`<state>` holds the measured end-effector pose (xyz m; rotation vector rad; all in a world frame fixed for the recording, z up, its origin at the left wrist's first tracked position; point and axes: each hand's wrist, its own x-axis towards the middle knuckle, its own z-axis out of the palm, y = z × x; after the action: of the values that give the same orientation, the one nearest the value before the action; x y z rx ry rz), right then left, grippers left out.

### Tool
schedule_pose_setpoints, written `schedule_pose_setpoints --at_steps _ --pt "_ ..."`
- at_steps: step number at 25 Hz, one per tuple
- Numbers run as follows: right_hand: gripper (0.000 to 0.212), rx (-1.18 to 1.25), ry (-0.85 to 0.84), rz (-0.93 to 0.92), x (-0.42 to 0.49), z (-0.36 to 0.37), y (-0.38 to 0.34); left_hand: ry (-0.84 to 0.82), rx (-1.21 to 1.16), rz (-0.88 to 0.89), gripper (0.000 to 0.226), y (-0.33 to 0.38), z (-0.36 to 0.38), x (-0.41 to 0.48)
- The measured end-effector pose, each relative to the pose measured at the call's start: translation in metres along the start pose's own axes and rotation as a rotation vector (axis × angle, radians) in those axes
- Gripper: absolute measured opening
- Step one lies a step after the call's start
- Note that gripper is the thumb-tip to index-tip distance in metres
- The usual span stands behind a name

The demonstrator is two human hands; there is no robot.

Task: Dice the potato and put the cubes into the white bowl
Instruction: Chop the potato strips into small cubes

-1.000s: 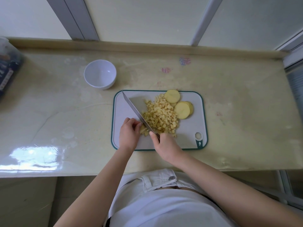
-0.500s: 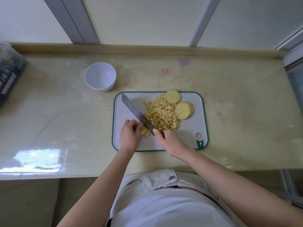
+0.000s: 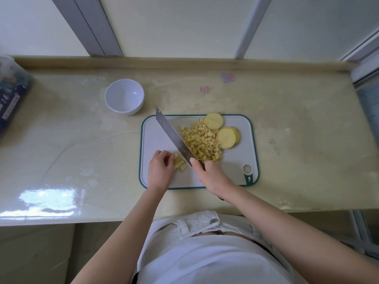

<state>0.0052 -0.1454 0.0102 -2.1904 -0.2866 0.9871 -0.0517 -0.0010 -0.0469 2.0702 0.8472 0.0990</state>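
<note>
Though your dicing is well advanced, none of it has reached the bowl yet. On the white cutting board (image 3: 158,138) with its green rim, the cleaver (image 3: 174,138) runs from your right hand (image 3: 213,175) at six o'clock up toward eleven, its tip past the far edge. I cannot tell whether the edge touches the board. That hand wraps the handle, forefinger laid along the blade.

The white bowl (image 3: 124,99) stands on the counter at ten o'clock from the board, well apart from it, with nothing in it. A pile of potato cubes (image 3: 202,143) fills the board's middle, just right of the blade. Round potato slices (image 3: 226,137) lie uncut at one and two o'clock, touching the pile. Your left hand (image 3: 161,171), at seven o'clock, has its fingers curled down onto a few potato strips (image 3: 180,163) beside the blade.

By my reckoning you are past halfway on the cutting. The strips and slices remain, then the whole transfer.

Pale wall panels with grey window frames stand behind. The glossy cream stone countertop (image 3: 61,140) shows water marks and glare at eight o'clock. A dark printed package (image 3: 12,95) sits at nine o'clock, and small coloured marks (image 3: 228,78) at one o'clock.
</note>
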Motion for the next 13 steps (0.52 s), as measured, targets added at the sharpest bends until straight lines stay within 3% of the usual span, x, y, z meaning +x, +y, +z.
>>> schedule_pose_setpoints --at_steps 6,13 --pt "0.051 -0.019 -0.024 -0.037 -0.011 -0.009 0.002 0.041 -0.084 0.009 0.006 -0.003 -0.004 -0.012" --pt "0.051 -0.073 -0.061 -0.031 -0.019 -0.007 0.005 0.054 -0.005 0.04 0.006 -0.003 -0.002 -0.01"
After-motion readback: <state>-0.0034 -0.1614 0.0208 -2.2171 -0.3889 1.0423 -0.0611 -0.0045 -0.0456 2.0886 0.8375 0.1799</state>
